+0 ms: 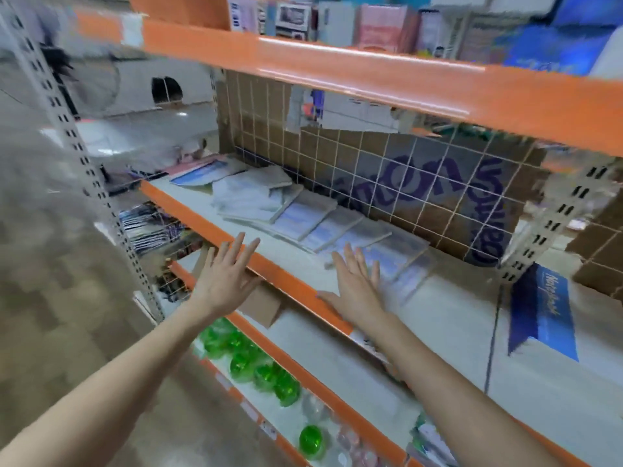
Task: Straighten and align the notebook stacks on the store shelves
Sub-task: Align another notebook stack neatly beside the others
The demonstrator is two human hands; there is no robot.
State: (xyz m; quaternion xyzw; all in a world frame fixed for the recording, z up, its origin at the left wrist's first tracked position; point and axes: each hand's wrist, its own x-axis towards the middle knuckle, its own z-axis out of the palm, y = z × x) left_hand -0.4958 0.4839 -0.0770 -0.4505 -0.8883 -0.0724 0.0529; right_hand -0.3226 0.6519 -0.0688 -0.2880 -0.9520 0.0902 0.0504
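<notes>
A fanned row of notebooks [313, 214] is seen lying slumped on the middle shelf [455, 318], against the wire grid back [387, 170]. Both hands are held flat with fingers straight, nothing gripped: the left hand [229, 269] is poised at the shelf's orange front lip, the right hand [357, 281] over the nearest notebook. The row would best be squared by pressing from both ends together, so that covers are gathered upright rather than slid further apart.
</notes>
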